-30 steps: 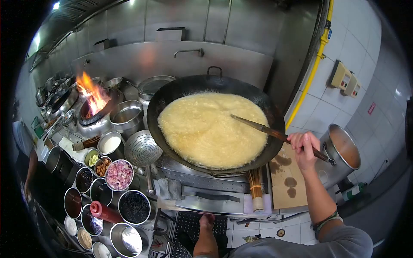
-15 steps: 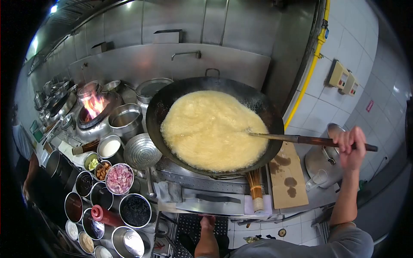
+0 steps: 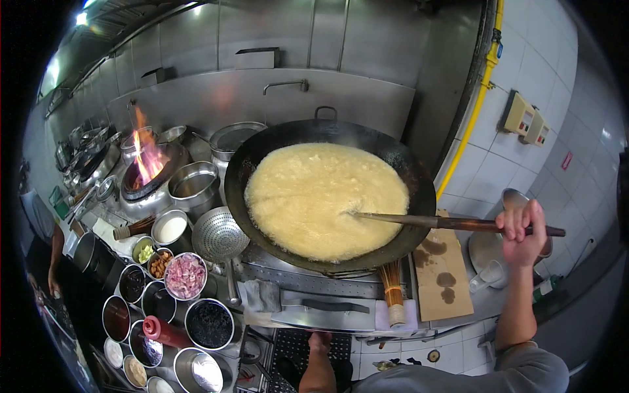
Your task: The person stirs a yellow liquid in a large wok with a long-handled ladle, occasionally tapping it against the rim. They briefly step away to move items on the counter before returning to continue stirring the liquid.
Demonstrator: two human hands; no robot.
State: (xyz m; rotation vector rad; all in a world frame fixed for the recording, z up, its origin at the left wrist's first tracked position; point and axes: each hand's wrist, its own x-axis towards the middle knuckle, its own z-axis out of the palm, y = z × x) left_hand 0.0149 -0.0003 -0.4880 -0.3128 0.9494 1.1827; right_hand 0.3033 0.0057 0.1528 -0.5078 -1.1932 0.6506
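My right hand [image 3: 522, 232] is closed round the wooden end of a long-handled tool [image 3: 452, 223]. The tool's far end dips into foamy yellow liquid [image 3: 314, 196], which hides its tip. A large black wok [image 3: 419, 177] holds this bubbling liquid. Low in the view, my left hand [image 3: 320, 340] hangs near the counter's front edge, below the drawer handle. Its fingers are mostly hidden, and whether it holds anything does not show.
Flames [image 3: 149, 160] rise from a burner at the left. A perforated ladle [image 3: 221, 234], a bowl of pink sliced meat [image 3: 185, 275] and several containers stand left of the wok. A bamboo brush [image 3: 392, 291] and cardboard [image 3: 445, 278] lie in front. Another person's arm [image 3: 56, 252] shows far left.
My right hand has moved a little left and down, taking the tool's submerged end leftward and nearer the front of the wok. More of the other person shows at the left.
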